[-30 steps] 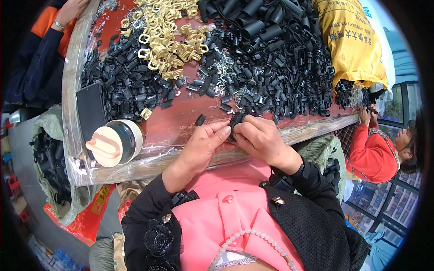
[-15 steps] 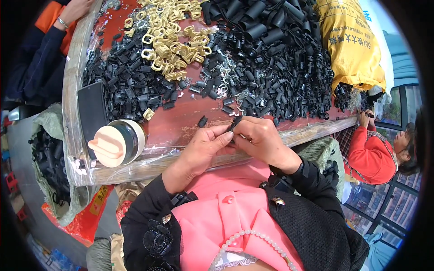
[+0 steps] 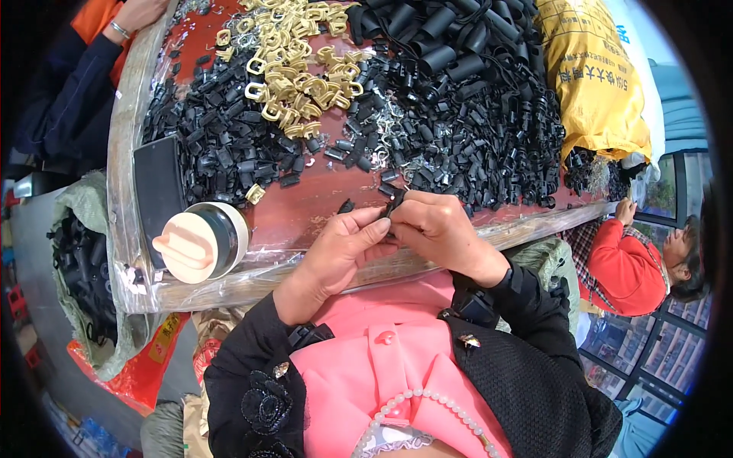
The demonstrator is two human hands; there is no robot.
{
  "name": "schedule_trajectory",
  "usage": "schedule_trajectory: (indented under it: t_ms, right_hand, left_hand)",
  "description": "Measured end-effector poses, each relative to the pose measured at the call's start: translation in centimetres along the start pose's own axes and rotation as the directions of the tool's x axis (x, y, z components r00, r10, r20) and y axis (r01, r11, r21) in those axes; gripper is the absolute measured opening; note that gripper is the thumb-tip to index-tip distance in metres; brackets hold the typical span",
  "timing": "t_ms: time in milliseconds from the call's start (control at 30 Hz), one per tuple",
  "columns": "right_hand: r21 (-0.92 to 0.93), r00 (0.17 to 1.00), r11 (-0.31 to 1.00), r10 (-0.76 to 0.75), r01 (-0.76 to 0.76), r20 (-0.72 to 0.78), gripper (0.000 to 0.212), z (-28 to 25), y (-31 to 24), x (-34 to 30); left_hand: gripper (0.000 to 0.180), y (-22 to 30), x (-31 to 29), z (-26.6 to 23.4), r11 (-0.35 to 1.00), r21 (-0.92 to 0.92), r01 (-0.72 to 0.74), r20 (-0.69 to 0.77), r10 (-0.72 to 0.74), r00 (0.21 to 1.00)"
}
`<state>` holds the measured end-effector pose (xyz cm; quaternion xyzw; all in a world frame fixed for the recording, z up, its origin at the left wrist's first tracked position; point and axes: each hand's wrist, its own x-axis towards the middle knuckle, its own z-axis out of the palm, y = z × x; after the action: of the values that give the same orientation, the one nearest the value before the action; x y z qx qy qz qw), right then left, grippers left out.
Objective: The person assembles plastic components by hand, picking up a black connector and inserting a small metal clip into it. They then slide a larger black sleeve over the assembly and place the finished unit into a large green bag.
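Over the table's near edge my left hand (image 3: 340, 250) and my right hand (image 3: 443, 235) meet, both with fingers pinched on a small black plastic part (image 3: 392, 203). Its upper end sticks out between the fingertips; the rest is hidden by them. Just beyond my left fingertips a loose black piece (image 3: 347, 207) lies on the red tabletop (image 3: 294, 210). Farther off spreads a broad heap of small black plastic parts (image 3: 458, 164). Gold-coloured buckle-like pieces (image 3: 305, 88) lie piled in the middle, and small silver metal bits (image 3: 389, 122) are scattered beside them.
A cup with a beige lid (image 3: 185, 248) stands at the near left corner beside a dark flat phone-like slab (image 3: 158, 179). Larger black tubes (image 3: 450, 38) and a yellow sack (image 3: 592, 84) are at the far right. One co-worker (image 3: 630, 263) is at right, another's arm (image 3: 84, 76) at left.
My hands stay together on the black part, with its upper end now showing more above the fingers. The view has shifted slightly. The right co-worker's hands and head have moved a little.
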<state>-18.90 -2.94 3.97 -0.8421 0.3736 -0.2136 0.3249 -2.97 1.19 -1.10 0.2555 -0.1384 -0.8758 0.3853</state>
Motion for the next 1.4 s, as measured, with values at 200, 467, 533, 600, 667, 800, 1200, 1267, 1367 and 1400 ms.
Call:
schedule_trajectory:
  t_ms: [200, 467, 533, 600, 667, 800, 1200, 1267, 1367, 1400]
  right_hand:
    - [0.249, 0.998, 0.966, 0.066, -0.07, 0.026, 0.006, -1.1, 0.9, 2.0]
    - [-0.547, 0.959, 0.83, -0.23, 0.103, -0.168, 0.008, 0.4, 6.6, 5.9]
    - [-0.564, 0.961, 0.821, -0.219, 0.088, -0.169, 0.009, 0.1, 6.6, 5.7]
    - [-0.474, 0.964, 0.88, -0.155, 0.035, -0.217, 0.009, -0.1, 6.1, 5.1]
    - [-0.272, 0.955, 0.959, -0.007, -0.078, -0.297, 0.009, -0.5, 5.4, 4.3]
    - [0.586, 0.852, 0.702, 0.522, -0.404, -0.038, 0.009, -1.2, 4.4, 3.2]
    - [0.779, 0.707, -0.173, 0.336, -0.603, 0.622, 0.01, 0.4, 2.8, 0.3]
    - [0.771, 0.696, -0.162, 0.346, -0.616, 0.629, 0.011, 0.4, 2.5, 0.2]
    - [0.753, 0.673, -0.135, 0.369, -0.644, 0.641, 0.011, 0.6, 1.9, 0.1]
    - [0.797, 0.714, -0.074, 0.401, -0.6, 0.574, 0.011, 0.8, 1.7, 0.1]
  left_hand:
    - [0.027, 0.8, -0.7, -0.2, 0.992, -0.081, -0.094, -0.063, 0.089, 0.994]
    - [0.026, 1.1, -1.3, -0.4, 0.982, -0.089, -0.169, -0.122, 0.157, 0.98]
    - [0.025, 1.1, -1.5, -0.5, 0.978, -0.107, -0.177, -0.136, 0.161, 0.977]
    - [0.025, 1.0, -1.5, -0.6, 0.976, -0.112, -0.189, -0.133, 0.174, 0.976]
    - [0.024, 1.0, -1.5, -0.6, 0.974, -0.116, -0.194, -0.127, 0.179, 0.976]
    - [0.024, 1.1, -1.2, -0.4, 0.969, -0.125, -0.213, -0.122, 0.198, 0.973]
    - [0.036, 0.8, -0.9, 0.2, 0.965, -0.139, -0.222, 0.028, 0.228, 0.973]
    - [0.038, 0.6, -0.9, -0.2, 0.98, -0.074, -0.183, 0.05, 0.187, 0.981]
    - [0.038, 0.6, -0.9, -0.2, 0.984, -0.06, -0.169, 0.056, 0.172, 0.983]
    - [0.038, 0.7, -0.8, -0.1, 0.982, -0.078, -0.174, 0.053, 0.179, 0.982]
